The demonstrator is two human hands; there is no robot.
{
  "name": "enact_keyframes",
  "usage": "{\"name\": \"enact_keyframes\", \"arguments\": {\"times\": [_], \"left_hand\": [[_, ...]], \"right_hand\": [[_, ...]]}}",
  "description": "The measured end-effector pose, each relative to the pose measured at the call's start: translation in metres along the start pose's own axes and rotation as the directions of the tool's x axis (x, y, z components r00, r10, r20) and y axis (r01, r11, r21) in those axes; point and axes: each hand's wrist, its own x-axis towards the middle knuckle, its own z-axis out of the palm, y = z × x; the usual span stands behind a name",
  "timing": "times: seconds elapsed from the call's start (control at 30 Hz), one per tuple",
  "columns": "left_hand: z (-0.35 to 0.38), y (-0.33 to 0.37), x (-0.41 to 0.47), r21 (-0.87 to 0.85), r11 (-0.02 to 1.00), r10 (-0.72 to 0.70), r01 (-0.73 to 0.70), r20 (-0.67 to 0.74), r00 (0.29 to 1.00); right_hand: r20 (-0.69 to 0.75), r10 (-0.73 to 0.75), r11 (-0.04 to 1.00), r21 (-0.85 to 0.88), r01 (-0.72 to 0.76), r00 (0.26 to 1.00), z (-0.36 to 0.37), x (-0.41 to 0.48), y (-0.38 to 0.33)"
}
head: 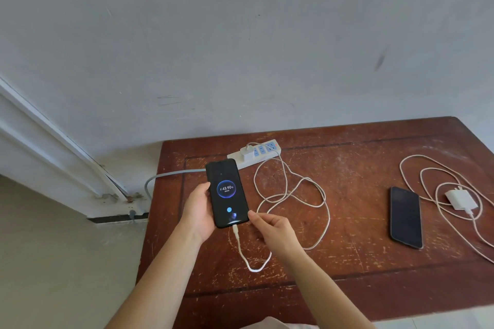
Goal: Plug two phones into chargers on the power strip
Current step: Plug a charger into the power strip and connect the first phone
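Note:
My left hand (197, 212) holds a black phone (226, 192) upright above the table; its screen shows a charging ring reading 43.90%. A white cable (291, 192) is plugged into the phone's bottom and loops back to a white charger (246, 153) seated in the white power strip (256, 153) at the table's far edge. My right hand (275, 227) hovers just right of the phone's lower corner, fingers loosely curled, thumb touching the phone's edge, holding nothing. A second dark phone (405, 217) lies flat at the right, unplugged. Beside it lies a loose white charger (461, 199) with its coiled cable (427, 181).
The scratched brown wooden table (347, 262) stands against a grey wall. The strip's grey cord (160, 177) runs off the left edge toward a wall corner. A white door frame (53, 141) is at the left, with pale floor below.

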Motion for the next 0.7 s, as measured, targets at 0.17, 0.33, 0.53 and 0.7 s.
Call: {"name": "enact_keyframes", "arguments": {"times": [0.17, 0.33, 0.53, 0.7], "left_hand": [[-0.023, -0.028, 0.022, 0.003, 0.994, -0.111, 0.112, -0.099, 0.989], [-0.04, -0.045, 0.043, 0.036, 0.983, -0.17, 0.179, -0.173, 0.97], [-0.047, -0.054, 0.059, 0.166, 0.964, -0.171, 0.206, -0.204, 0.964], [-0.05, -0.055, 0.063, 0.452, 0.882, -0.032, 0.131, -0.221, 0.975]], "right_hand": [[0.002, 0.088, 0.97, -0.229, -0.085, 0.996, 0.003, 0.021, 0.039], [-0.064, -0.03, 0.71, -0.704, -0.024, 0.997, -0.001, 0.033, 0.068], [0.034, -0.07, 0.574, -0.816, 0.068, 0.997, -0.006, 0.036, 0.089], [0.117, -0.09, 0.442, -0.885, 0.146, 0.989, -0.007, 0.04, 0.092]]}}
